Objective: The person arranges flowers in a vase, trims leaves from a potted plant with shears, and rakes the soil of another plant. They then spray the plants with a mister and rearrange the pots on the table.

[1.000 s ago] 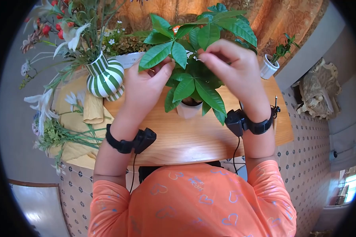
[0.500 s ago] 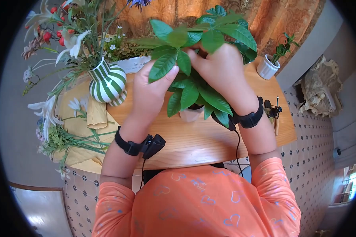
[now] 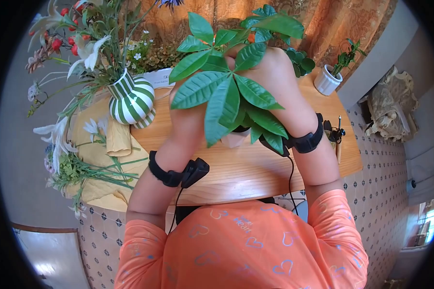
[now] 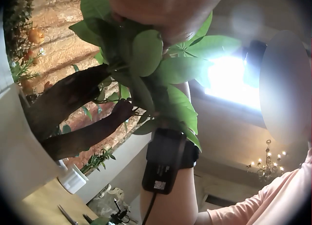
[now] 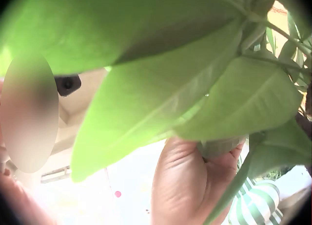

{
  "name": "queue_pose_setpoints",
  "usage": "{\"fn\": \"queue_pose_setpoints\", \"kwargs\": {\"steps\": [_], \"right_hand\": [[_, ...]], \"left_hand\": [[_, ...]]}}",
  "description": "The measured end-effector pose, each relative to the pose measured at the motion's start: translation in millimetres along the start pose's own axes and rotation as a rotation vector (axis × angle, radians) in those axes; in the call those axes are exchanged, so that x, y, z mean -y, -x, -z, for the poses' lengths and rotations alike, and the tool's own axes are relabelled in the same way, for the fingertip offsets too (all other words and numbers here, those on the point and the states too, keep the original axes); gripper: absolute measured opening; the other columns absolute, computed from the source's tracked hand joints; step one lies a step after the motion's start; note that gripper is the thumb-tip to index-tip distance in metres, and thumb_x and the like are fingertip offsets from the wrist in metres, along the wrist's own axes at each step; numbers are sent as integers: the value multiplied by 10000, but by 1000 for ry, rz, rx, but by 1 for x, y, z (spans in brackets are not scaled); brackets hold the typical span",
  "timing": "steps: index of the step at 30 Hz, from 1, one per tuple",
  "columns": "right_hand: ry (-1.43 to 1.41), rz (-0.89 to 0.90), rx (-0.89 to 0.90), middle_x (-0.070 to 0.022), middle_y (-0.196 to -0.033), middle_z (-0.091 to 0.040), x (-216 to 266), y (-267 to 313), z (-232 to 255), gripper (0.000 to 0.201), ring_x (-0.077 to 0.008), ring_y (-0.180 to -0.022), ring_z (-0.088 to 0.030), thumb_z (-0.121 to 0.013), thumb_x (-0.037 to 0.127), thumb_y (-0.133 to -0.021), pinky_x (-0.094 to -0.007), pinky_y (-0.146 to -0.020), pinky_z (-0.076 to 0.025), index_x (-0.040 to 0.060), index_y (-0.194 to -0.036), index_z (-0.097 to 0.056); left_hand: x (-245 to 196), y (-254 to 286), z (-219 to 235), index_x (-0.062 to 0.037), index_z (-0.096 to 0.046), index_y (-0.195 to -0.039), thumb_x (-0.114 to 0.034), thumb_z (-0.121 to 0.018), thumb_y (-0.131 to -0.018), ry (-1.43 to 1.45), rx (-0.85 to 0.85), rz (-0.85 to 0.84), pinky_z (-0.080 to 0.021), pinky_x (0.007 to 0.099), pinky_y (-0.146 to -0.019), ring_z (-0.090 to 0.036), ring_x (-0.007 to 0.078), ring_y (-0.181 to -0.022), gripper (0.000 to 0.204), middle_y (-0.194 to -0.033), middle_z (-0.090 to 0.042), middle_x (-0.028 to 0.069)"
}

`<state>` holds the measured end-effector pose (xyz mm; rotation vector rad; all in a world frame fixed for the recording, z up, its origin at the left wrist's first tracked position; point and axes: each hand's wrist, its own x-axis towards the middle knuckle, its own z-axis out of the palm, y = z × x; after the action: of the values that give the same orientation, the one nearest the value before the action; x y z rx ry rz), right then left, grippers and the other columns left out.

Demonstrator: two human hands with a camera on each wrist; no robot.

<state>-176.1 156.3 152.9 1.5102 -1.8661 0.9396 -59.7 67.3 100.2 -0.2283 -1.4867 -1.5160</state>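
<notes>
A leafy potted money tree [image 3: 219,98] with thick brown stems [image 4: 68,101] stands in a white pot [image 3: 235,138] on the wooden table. My left hand [image 3: 184,118] is raised behind its large front leaves, which hide the fingers from the head view. Seen from the right wrist, the left hand [image 5: 183,183] has its thumb and fingers closed on a leaf [image 5: 214,148]. My right hand [image 3: 275,79] reaches in from the other side, fingers bent and fingertips at the stalk where the front leaves meet. Leaves cover part of that grip.
A green-and-white striped vase [image 3: 131,100] of flowers stands on the left, beside brown paper [image 3: 118,138] and loose flower stems [image 3: 103,168]. A small plant in a white pot [image 3: 328,82] is at the back right. Dark tools [image 3: 336,132] lie near the right edge.
The front leaf cluster has swung forward and down, now covering my left fingers. My right hand has moved left and inward among the leaves; my left forearm has shifted right.
</notes>
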Motion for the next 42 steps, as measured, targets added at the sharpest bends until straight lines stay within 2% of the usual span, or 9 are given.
{"fn": "queue_pose_setpoints", "kwargs": {"steps": [3,5,12,15,22,25,27,33,42], "right_hand": [[-175,-27,96,-133,-702,-629,-7,-1,6,160,-307,-631,-621,-655,225,-730,-367,-560,-499,89,-812,-675],[-266,-17,151,-143,-714,-630,-12,1,10,168,-307,-637,-620,-650,216,-743,-358,-569,-496,76,-834,-672],[-495,-68,378,-160,-702,-615,-6,-2,21,176,-310,-623,-602,-637,204,-784,-332,-579,-476,42,-850,-655],[-457,68,307,-156,-681,-604,-9,-2,12,180,-313,-612,-592,-628,211,-791,-331,-570,-475,34,-809,-651],[-406,-80,244,-154,-673,-604,-11,2,3,220,-333,-606,-589,-616,265,-795,-344,-549,-475,49,-781,-657],[-392,-232,93,-154,-669,-611,-6,0,3,232,-342,-607,-596,-619,290,-781,-358,-547,-483,65,-792,-675],[-205,-232,38,-146,-655,-619,0,-5,9,229,-336,-609,-607,-602,297,-780,-377,-567,-499,87,-797,-693],[48,-231,45,-140,-637,-622,9,-12,8,217,-321,-604,-620,-560,262,-774,-407,-597,-511,93,-752,-695],[-207,-119,207,-152,-643,-607,0,-12,14,210,-315,-620,-609,-577,244,-767,-383,-600,-492,59,-747,-675]], "left_hand": [[3,-6,1,19,-616,-1049,-31,-571,-855,-220,74,-230,-476,274,-778,-594,158,-897,206,-1020,-637,91],[3,-4,-1,27,-630,-1006,-8,-568,-843,-257,-63,-150,-477,272,-766,-597,154,-871,178,-991,-650,93],[4,-16,8,17,-602,-1087,-64,-647,-825,-444,32,70,-474,270,-814,-594,132,-915,278,-1038,-634,74],[8,-17,3,15,-614,-1053,-60,-606,-849,17,-55,166,-473,258,-773,-594,122,-871,217,-989,-634,68],[8,-21,-2,15,-593,-1034,-18,-597,-824,65,-101,169,-459,228,-712,-570,96,-833,213,-949,-626,58],[9,-24,-3,8,-568,-1046,-35,-598,-835,-100,-130,128,-455,234,-698,-564,101,-803,217,-915,-612,48],[11,-24,0,5,-563,-1033,-41,-591,-846,-283,-86,-105,-452,237,-675,-555,98,-760,194,-878,-606,36],[-3,-20,-7,27,-578,-997,-19,-568,-848,-385,-26,-68,-459,263,-667,-561,135,-726,156,-856,-609,65],[-8,-21,5,34,-580,-952,36,-540,-787,-688,11,-329,-451,349,-695,-559,275,-842,169,-949,-564,122]]}}
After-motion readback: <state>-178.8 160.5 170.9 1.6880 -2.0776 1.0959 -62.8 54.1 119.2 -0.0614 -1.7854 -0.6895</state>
